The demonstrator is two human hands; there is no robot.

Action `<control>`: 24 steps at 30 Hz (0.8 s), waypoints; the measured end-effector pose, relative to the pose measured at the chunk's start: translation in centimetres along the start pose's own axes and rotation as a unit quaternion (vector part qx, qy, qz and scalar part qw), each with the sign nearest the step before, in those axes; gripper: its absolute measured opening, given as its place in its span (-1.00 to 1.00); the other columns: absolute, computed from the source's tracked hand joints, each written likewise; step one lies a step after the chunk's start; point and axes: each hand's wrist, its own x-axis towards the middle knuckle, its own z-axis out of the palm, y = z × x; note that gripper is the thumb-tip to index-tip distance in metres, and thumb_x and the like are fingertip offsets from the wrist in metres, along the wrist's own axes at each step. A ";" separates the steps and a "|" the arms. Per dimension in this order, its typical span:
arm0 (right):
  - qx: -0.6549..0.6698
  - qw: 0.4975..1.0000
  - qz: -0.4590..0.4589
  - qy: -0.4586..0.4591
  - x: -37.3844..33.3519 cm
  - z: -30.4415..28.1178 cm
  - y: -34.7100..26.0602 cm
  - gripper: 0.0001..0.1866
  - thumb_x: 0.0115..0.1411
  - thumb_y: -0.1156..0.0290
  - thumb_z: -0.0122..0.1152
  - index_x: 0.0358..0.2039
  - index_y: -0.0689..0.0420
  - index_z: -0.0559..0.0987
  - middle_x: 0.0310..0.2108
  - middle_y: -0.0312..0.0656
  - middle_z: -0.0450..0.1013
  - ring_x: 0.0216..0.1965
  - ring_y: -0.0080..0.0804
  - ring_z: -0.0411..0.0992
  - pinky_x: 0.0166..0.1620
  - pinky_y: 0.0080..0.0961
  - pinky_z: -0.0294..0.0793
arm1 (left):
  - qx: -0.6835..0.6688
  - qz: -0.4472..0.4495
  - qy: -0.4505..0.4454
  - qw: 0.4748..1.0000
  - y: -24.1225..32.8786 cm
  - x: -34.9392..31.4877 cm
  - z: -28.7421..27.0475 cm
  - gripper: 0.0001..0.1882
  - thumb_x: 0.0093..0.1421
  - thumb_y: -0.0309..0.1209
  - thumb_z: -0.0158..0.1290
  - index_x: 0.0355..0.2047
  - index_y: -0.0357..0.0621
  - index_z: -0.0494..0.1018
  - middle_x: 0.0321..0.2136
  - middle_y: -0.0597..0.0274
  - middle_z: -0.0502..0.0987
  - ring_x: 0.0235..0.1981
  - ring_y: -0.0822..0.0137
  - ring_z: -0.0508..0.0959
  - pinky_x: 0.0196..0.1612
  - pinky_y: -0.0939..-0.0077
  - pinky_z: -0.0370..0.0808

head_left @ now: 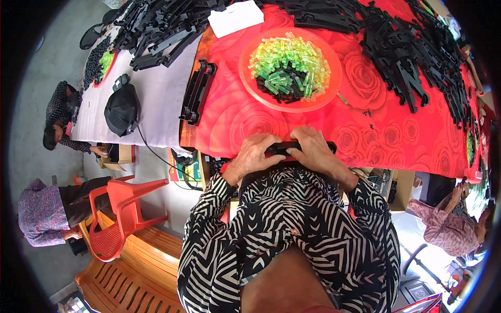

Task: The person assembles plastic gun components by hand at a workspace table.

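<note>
At the near edge of the red-covered table, my left hand (255, 155) and my right hand (316, 151) both grip a long black plastic bar (279, 148). My fingers and thumbs close on its middle from either side, hiding much of it. The bar's right end shows past my right hand. Beyond my hands, a round red tray (249, 88) holds many clear yellow-green tubes (292, 51) and small black pieces (286, 93). Another notched black bar (198, 93) lies to the left of the tray.
Piles of black bars cover the far left (156, 34) and far right (407, 57). A white box (236, 19) lies at the back. On the pale cloth at left is a black cap (122, 109). A red plastic chair (122, 214) and wooden bench (125, 271) stand behind left. Other people work on both sides.
</note>
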 end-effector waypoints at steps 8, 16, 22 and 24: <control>0.018 0.964 -0.092 0.250 -1.9 -2.4 0.6 -0.81 -0.05 0.55 0.25 -0.35 0.20 0.52 -0.25 -0.08 0.43 -0.20 -0.10 0.36 -0.13 -0.25 0.29 | 0.043 -0.022 0.044 0.998 -1.8 -0.7 -0.8 -0.66 -0.08 -0.30 0.30 -0.32 -0.17 0.52 -0.25 0.14 0.48 -0.13 0.10 0.44 -0.01 0.22 0.32; -0.011 0.949 -0.086 0.305 -2.8 -0.9 1.8 -0.82 -0.04 0.58 0.23 -0.35 0.18 0.53 -0.28 -0.08 0.44 -0.24 -0.11 0.39 -0.15 -0.26 0.31 | 0.137 0.037 0.086 0.986 0.2 -1.0 0.7 -0.61 -0.10 -0.29 0.31 -0.25 -0.11 0.49 -0.04 0.11 0.37 -0.06 0.03 0.39 -0.03 0.13 0.30; -0.048 0.922 -0.023 0.385 -1.9 -3.7 6.1 -0.87 0.02 0.59 0.19 -0.36 0.19 0.52 -0.32 -0.04 0.44 -0.26 -0.04 0.39 -0.16 -0.21 0.34 | 0.189 0.026 0.043 0.981 0.6 -0.8 1.9 -0.68 -0.07 -0.36 0.28 -0.28 -0.08 0.50 -0.05 0.14 0.40 -0.06 0.07 0.41 -0.05 0.13 0.32; -0.101 0.912 0.044 0.396 -1.2 -4.7 8.3 -0.88 0.06 0.56 0.19 -0.34 0.18 0.51 -0.37 -0.04 0.40 -0.29 -0.02 0.38 -0.21 -0.19 0.36 | 0.196 0.022 0.035 0.980 0.3 -1.0 2.1 -0.71 -0.05 -0.38 0.26 -0.28 -0.09 0.50 -0.07 0.14 0.41 -0.07 0.07 0.41 -0.06 0.14 0.33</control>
